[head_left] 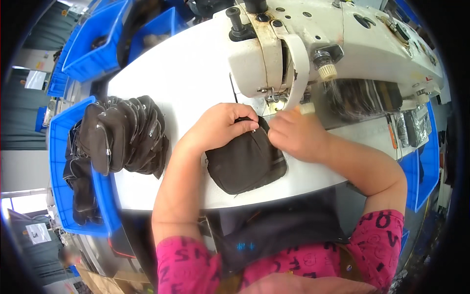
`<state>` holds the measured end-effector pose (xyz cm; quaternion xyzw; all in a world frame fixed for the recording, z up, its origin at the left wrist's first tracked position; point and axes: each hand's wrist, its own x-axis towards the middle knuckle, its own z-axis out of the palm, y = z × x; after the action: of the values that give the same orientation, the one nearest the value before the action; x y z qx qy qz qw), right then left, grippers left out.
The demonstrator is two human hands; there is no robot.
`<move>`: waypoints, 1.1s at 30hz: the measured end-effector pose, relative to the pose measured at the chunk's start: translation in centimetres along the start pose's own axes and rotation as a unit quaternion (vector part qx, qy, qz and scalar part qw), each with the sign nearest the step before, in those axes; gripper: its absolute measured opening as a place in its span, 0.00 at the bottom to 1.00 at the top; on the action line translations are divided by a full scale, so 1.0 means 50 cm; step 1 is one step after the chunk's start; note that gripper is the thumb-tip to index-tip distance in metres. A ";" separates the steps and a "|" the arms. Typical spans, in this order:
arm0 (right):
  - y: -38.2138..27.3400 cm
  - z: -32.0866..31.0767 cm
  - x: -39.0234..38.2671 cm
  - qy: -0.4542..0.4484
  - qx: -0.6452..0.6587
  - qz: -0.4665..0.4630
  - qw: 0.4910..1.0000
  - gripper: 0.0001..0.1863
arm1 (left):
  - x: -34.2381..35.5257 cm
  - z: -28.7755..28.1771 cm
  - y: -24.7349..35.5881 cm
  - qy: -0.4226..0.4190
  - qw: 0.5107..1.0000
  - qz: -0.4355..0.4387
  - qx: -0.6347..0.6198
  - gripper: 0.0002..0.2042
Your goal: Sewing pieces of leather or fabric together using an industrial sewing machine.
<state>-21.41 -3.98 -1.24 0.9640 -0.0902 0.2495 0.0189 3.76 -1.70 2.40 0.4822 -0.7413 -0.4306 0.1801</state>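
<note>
A dark brown fabric pouch piece [245,164] with rounded corners lies on the white sewing table, just in front of the sewing machine's needle area [278,102]. My left hand [227,125] pinches its upper edge between thumb and fingers, where a small shiny bit like a zipper end shows. On the other side, my right hand [298,134] is curled closed at the piece's upper right edge, close to the presser foot. What its fingers grip is hidden behind the knuckles. The needle area is lit by a small lamp.
Left on the white table [191,63] is a heap of dark zippered pouches [129,130], beside a blue bin [58,161] holding more. Blue crates [95,54] stand at the far left. Right of the machine [352,34] lie dark strips [362,95] and an orange-handled tool [392,132].
</note>
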 end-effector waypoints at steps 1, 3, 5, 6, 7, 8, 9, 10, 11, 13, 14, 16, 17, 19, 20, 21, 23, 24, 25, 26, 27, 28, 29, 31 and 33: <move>0.003 -0.001 0.003 0.001 -0.006 0.042 0.999 0.10 | 0.001 0.003 0.000 -0.001 1.000 -0.001 0.000 0.06; 0.003 -0.004 0.012 0.024 -0.006 0.032 0.999 0.12 | 0.002 0.008 0.002 0.013 1.000 0.001 -0.009 0.05; 0.003 -0.005 0.013 0.047 -0.005 0.023 0.999 0.14 | 0.007 0.010 0.001 0.022 0.999 0.027 0.005 0.05; 0.004 -0.006 0.011 0.054 0.009 -0.001 0.998 0.15 | 0.008 0.012 0.001 0.031 0.998 0.054 0.018 0.05; 0.004 -0.008 0.009 0.061 0.024 -0.025 0.998 0.15 | 0.009 0.013 0.002 0.031 0.998 0.053 0.018 0.05; 0.004 -0.014 0.008 0.060 0.027 -0.051 0.997 0.17 | 0.008 0.015 0.002 0.034 0.998 0.040 0.024 0.05; 0.004 -0.013 0.006 0.061 0.029 -0.050 0.996 0.17 | 0.008 0.018 0.004 0.036 0.999 0.026 0.030 0.05; 0.004 -0.012 0.003 0.073 0.038 -0.070 0.994 0.17 | 0.010 0.020 0.008 0.034 0.999 0.024 0.031 0.05; 0.003 -0.012 0.001 0.085 0.046 -0.091 0.991 0.17 | 0.010 0.020 0.016 0.037 0.996 0.020 0.074 0.05; 0.000 -0.008 -0.011 0.079 0.050 -0.098 0.991 0.17 | 0.010 0.027 0.022 0.038 0.992 0.015 0.119 0.06; -0.001 -0.006 -0.017 0.071 0.053 -0.107 0.990 0.16 | 0.011 0.032 0.023 0.057 0.990 0.018 0.128 0.07; -0.017 -0.009 -0.031 0.050 0.039 -0.097 0.993 0.16 | 0.010 0.040 0.034 0.076 0.983 0.008 0.167 0.10; -0.028 -0.012 -0.038 0.028 0.025 -0.088 0.995 0.16 | 0.008 0.041 0.040 0.075 0.983 0.006 0.168 0.10; -0.044 -0.019 -0.040 -0.003 0.009 -0.090 0.996 0.15 | 0.003 0.038 0.045 0.070 0.978 0.011 0.197 0.13; -0.050 -0.017 -0.040 0.005 0.002 -0.082 0.997 0.15 | -0.002 0.031 0.032 0.053 0.982 0.031 0.177 0.12; -0.053 -0.015 -0.040 0.013 -0.006 -0.074 0.997 0.15 | -0.006 0.029 0.019 0.051 0.982 0.031 0.178 0.12; -0.055 -0.019 -0.041 0.011 0.000 -0.069 0.998 0.12 | -0.008 0.026 0.007 0.047 0.990 0.035 0.130 0.10; -0.055 -0.021 -0.041 0.007 0.005 -0.066 0.998 0.09 | -0.004 0.025 0.010 0.048 0.990 0.044 0.128 0.09; -0.055 -0.019 -0.042 0.008 0.006 -0.064 0.998 0.09 | -0.001 0.026 0.016 0.046 0.990 0.044 0.128 0.09; -0.057 -0.016 -0.043 0.015 0.008 -0.059 0.998 0.09 | 0.001 0.031 0.024 0.057 0.988 0.020 0.143 0.09; -0.058 -0.014 -0.043 0.021 0.010 -0.055 0.998 0.08 | 0.003 0.037 0.030 0.069 0.985 -0.004 0.159 0.09; -0.059 -0.015 -0.042 0.022 0.010 -0.054 0.998 0.08 | 0.005 0.045 0.035 0.068 0.985 -0.004 0.159 0.09; -0.058 -0.018 -0.041 0.020 -0.003 -0.057 0.998 0.08 | 0.007 0.052 0.040 0.100 0.982 0.000 0.158 0.08; -0.059 -0.018 -0.041 0.018 -0.015 -0.058 0.998 0.08 | 0.007 0.059 0.045 0.132 0.979 0.004 0.158 0.08; -0.060 -0.013 -0.042 0.026 -0.005 -0.050 0.998 0.08 | 0.007 0.062 0.043 0.144 0.974 -0.017 0.174 0.07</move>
<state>-22.97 -0.62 -1.63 0.9605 -0.0424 0.2724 0.0383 0.28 -0.21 2.37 0.5757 -0.7627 -0.2242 0.1913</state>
